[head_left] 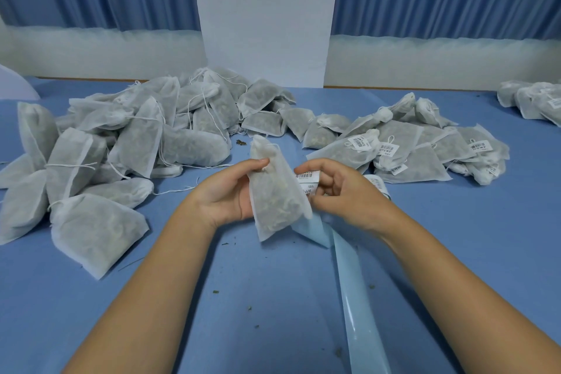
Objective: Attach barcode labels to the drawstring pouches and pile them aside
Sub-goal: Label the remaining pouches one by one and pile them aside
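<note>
The blue table (455, 252) has a big heap of plain pouches (127, 143) at ten o'clock. Pouches with labels (419, 149) lie at two o'clock. A shiny paper strip (361, 313) runs toward five o'clock, with small green crumbs (249, 308) beside it.

Pouch (274, 188), white, upright at centre (dark filling visible); label strip (308, 176) touching its 3 o'clock edge; labelled pile (409, 146) at 2 o'clock.
</note>
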Tool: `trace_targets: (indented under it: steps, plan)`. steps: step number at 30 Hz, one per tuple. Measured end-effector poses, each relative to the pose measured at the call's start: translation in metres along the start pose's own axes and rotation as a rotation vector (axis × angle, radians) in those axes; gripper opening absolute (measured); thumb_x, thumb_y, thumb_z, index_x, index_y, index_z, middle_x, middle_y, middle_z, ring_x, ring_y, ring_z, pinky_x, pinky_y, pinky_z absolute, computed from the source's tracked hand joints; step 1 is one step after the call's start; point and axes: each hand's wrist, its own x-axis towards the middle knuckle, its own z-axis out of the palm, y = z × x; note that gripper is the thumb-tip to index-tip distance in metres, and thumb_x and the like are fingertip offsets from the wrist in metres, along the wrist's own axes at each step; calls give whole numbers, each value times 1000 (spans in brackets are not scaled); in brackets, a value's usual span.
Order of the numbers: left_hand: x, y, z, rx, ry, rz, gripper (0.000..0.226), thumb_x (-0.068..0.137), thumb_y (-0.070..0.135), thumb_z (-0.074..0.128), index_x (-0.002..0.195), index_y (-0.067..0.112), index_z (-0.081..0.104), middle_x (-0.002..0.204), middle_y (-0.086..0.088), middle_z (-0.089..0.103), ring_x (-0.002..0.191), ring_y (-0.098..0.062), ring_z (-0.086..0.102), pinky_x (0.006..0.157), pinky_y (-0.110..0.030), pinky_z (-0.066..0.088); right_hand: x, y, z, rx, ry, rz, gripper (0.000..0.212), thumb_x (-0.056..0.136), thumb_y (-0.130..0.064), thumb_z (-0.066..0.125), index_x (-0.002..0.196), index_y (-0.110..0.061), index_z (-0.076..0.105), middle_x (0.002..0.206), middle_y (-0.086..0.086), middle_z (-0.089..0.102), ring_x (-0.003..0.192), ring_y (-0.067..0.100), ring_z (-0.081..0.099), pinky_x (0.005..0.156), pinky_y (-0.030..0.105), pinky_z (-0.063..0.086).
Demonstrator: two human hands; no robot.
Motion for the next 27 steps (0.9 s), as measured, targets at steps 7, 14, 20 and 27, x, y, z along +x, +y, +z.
trace_targets:
  steps: [7,14,20,27]
  plan:
    - [2,-3,4,55,-56,-29,24,89,23,63,101,11,80,111,-9,75,103,-22,72,83,-38,58,0,1,1,-56,13,-22,40,88,12,60,120,-13,59,101,33,61,76,24,43,71,29,42]
    - [5,-7,10,106,41,-69,22,84,17,65,98,10,80,111,-12,73,99,-24,72,87,-39,59,2,6,-1,-119,125,-76,37,87,-2,64,110,-31,65,89,1,65,74,12,52,70,29,49]
    - [3,-4,8,110,33,-38,17,82,17,67,90,12,81,100,-7,76,93,-21,74,81,-37,60,4,7,-4,-225,265,-134,28,86,-1,69,97,-26,71,81,-13,64,67,3,55,73,18,49]
    - [4,-5,6,107,-8,-20,22,82,16,68,99,9,79,109,-12,73,101,-24,71,86,-39,59,4,6,-2,-214,296,-168,19,83,-7,75,88,-25,71,85,-7,71,71,5,61,73,19,51]
